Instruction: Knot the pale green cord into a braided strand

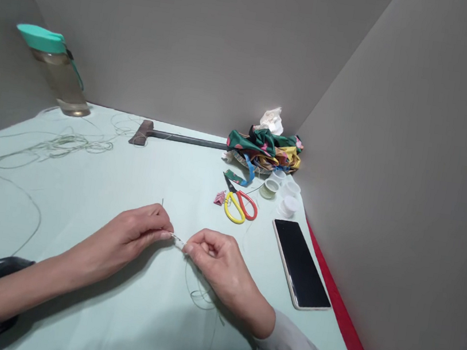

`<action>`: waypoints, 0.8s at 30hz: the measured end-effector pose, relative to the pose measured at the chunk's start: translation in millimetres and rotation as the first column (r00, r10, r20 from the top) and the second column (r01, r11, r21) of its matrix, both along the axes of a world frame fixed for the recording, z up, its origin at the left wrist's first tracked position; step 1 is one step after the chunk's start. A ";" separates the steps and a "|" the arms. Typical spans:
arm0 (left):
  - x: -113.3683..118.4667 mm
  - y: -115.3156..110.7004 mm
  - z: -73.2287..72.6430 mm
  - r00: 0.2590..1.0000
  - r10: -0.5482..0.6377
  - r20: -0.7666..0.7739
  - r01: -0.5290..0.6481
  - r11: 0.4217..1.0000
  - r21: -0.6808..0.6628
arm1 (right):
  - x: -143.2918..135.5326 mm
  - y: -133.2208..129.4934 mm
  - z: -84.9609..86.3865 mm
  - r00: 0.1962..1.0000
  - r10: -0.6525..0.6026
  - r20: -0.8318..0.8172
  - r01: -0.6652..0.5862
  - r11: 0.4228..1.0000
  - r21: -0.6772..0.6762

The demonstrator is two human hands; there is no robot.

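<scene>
A short pale beaded strand (178, 242) is stretched between my two hands above the light green tabletop (133, 300). My left hand (143, 230) pinches its left end between thumb and fingertips, and a thin dark tip sticks up behind the fingers. At the strand's other end, the thumb and index finger of my right hand (215, 256) are pinched together on it. Thin green thread (200, 303) hangs in loops below my right hand. Both hands are just in front of the scissors (240, 206), which have one yellow and one red handle.
A phone (301, 265) lies at the right, with small clear tubs (289, 206) behind it. Patterned cloth (267, 148) is heaped near a hammer (178, 137). Loose thread (64, 145) and a bottle (63, 73) are at the left. Grey partitions (192, 36) surround the table.
</scene>
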State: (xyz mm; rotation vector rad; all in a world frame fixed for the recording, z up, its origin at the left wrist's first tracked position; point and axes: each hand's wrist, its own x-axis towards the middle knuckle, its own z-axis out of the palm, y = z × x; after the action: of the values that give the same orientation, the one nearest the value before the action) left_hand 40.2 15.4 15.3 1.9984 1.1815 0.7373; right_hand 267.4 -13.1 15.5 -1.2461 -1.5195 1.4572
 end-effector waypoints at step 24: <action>38.1 -34.1 1.1 0.695 0.552 0.461 -0.085 0.700 -0.709 | -24.5 -14.2 -20.5 0.929 -0.145 0.339 -0.122 0.747 0.653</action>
State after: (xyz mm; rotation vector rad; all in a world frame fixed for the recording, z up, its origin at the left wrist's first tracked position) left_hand 78.3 -18.7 16.3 0.8125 1.1548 0.9439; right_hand 242.9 -27.3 -4.9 -1.0901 -2.0331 0.5451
